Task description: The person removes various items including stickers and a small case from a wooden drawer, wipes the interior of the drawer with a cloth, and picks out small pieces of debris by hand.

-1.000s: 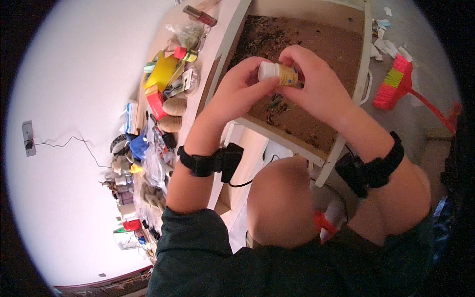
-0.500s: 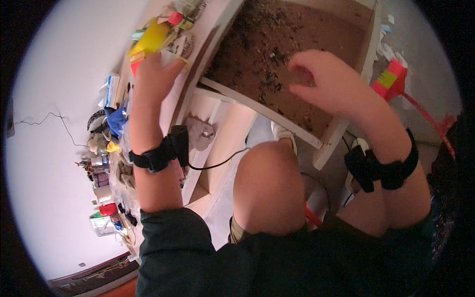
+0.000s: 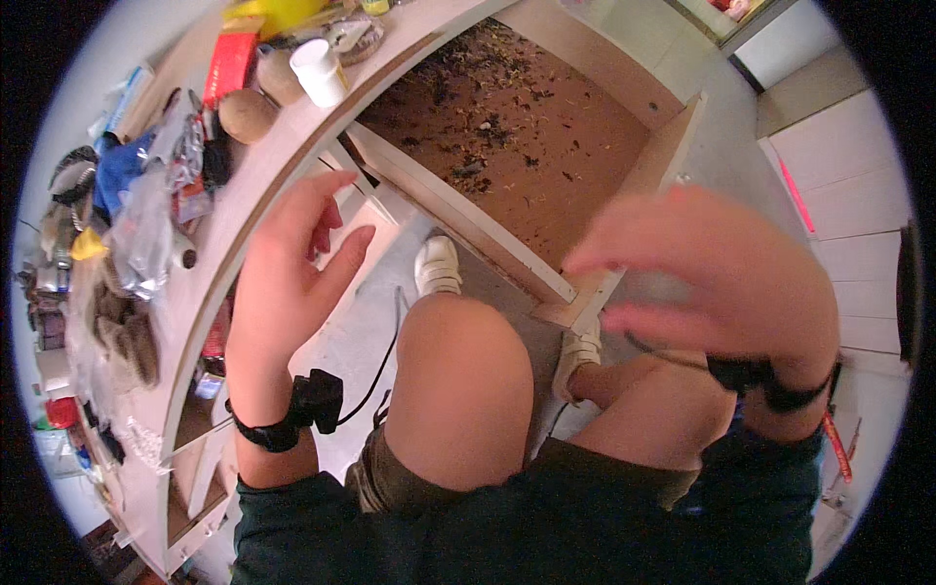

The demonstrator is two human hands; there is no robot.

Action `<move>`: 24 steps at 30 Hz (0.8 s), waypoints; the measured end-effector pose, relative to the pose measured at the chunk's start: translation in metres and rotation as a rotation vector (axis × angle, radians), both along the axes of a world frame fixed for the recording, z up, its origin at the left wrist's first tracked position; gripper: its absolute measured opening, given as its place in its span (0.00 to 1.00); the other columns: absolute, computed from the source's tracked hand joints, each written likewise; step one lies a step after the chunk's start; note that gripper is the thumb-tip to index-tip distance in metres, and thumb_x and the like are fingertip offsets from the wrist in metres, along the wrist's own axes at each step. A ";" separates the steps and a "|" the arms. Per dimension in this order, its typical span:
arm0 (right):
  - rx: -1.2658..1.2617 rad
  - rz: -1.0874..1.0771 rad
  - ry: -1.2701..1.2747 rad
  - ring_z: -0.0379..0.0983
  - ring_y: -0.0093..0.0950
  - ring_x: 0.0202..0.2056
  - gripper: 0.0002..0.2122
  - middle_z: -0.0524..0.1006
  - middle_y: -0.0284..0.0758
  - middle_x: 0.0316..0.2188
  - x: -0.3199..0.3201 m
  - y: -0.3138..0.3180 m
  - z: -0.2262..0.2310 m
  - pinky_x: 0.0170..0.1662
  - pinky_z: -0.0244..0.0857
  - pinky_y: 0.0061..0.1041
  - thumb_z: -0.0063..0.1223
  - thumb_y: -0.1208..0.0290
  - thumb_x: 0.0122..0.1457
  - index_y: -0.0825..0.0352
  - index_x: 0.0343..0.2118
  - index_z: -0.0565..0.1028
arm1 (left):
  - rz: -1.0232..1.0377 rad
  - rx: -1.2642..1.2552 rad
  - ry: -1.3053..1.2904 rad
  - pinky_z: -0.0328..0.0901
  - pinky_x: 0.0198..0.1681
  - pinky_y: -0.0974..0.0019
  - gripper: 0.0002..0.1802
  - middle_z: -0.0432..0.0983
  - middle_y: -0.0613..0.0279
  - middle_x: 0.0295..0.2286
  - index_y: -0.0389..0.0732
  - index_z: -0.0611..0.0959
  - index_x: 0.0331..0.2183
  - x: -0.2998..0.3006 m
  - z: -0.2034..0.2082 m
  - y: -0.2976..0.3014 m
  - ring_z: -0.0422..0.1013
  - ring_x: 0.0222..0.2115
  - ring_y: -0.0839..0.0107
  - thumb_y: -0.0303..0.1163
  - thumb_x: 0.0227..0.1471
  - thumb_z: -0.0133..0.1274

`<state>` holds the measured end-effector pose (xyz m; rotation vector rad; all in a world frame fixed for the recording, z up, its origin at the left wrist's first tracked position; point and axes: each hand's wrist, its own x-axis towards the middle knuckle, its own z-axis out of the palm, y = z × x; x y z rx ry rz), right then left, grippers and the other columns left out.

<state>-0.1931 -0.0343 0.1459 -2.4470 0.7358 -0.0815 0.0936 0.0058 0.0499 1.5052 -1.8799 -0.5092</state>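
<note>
Both hands are seen empty above a pulled-out wooden drawer (image 3: 546, 146), whose brown floor is littered with dark crumbs and debris in the upper centre of the frame. The left hand (image 3: 292, 263), at centre left, is held with its fingers loosely spread and nothing gripped, just beside the pale edge of the desk (image 3: 283, 166). The right hand (image 3: 702, 273), at centre right, is blurred; its fingers appear spread and no object can be made out in them. A small white bottle (image 3: 317, 70) is stood upright on the desk top at the upper left, well apart from both hands, beside a rounded tan object (image 3: 244, 115) and a red packet (image 3: 229, 68). Crumpled clear bags (image 3: 146, 234) and other clutter are piled along the left edge. Black wrist straps are worn on both forearms, and bare knees fill the lower middle.

The moment is judged to fall between grasps, with the drawer's contents in hand; a fresh reach toward the drawer would seem to be called for next.
</note>
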 end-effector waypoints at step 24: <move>0.020 0.264 0.425 0.71 0.41 0.31 0.09 0.74 0.42 0.25 0.122 -0.176 -0.218 0.33 0.64 0.37 0.57 0.68 0.45 0.67 0.27 0.73 | -0.001 -0.376 -0.087 0.61 0.38 0.68 0.27 0.62 0.54 0.44 0.42 0.77 0.41 0.006 -0.141 -0.080 0.61 0.40 0.63 0.14 0.33 0.50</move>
